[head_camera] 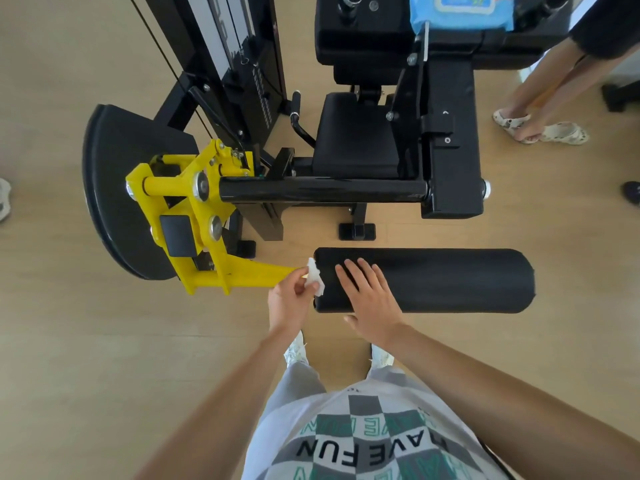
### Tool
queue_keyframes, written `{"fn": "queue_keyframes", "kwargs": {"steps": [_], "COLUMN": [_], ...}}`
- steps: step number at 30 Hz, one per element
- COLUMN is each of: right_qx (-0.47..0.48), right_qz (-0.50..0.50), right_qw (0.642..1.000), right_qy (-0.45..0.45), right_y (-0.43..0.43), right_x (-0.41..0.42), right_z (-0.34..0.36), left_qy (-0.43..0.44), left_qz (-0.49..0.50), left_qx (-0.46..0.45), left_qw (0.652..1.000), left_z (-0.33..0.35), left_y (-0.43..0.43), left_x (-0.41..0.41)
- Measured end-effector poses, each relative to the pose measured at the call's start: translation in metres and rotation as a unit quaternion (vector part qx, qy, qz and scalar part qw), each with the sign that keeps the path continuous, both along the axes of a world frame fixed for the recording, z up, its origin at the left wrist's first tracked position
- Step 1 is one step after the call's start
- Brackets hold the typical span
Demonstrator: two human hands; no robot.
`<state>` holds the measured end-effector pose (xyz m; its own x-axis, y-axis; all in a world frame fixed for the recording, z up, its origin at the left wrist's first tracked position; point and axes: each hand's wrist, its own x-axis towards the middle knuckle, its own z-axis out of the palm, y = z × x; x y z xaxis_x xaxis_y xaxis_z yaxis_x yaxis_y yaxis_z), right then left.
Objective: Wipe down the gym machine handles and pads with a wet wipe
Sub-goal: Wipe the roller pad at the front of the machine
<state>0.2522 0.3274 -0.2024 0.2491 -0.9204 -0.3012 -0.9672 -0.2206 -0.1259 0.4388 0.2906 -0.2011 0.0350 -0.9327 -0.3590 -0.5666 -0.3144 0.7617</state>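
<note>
One wipe pack (460,12), seemingly closed; left hand (291,301) pinches wipe (316,277).

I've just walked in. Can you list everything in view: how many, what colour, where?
roller pad: one, black, lying across low centre
wet wipe: one, white, at the roller pad's left end
lever arm: one, yellow, left of the roller pad
curved plate: one, black, far left
seat pad: one, black, centre
crossbar: one, glossy black, in front of the seat pad
wipes pack: one, blue, top edge
bystander's feet: two, pale sandals, top right
left hand: one, pinches the wet wipe
right hand: one, flat on the roller pad
</note>
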Motion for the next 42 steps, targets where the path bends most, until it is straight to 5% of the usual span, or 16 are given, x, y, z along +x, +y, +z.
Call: {"fn": "queue_keyframes", "kwargs": {"steps": [13,22,34,42], "right_qx": [0.162,0.006,0.053,0.062], "right_qz": [-0.027,-0.044,-0.007,-0.035], "right_qw": [0.98,0.997,0.999,0.995], "right_qy": [-0.114,-0.061,-0.011,-0.064], "right_y": [-0.078,-0.018,-0.036,-0.055], "right_x": [-0.023,-0.013,-0.017,-0.021], "right_z": [0.024,0.009,0.003,0.011], "left_qy": [-0.069,0.001,-0.043,-0.059], "left_qz": [-0.106,0.008,-0.016,0.03], "left_qx": [0.071,0.034,-0.009,0.038], "left_qw": [0.99,0.999,0.999,0.997], "left_z": [-0.011,0.002,-0.005,-0.002], "left_y": [0.017,-0.003,0.006,0.004], "left_x": [0.017,0.01,0.002,0.011]}}
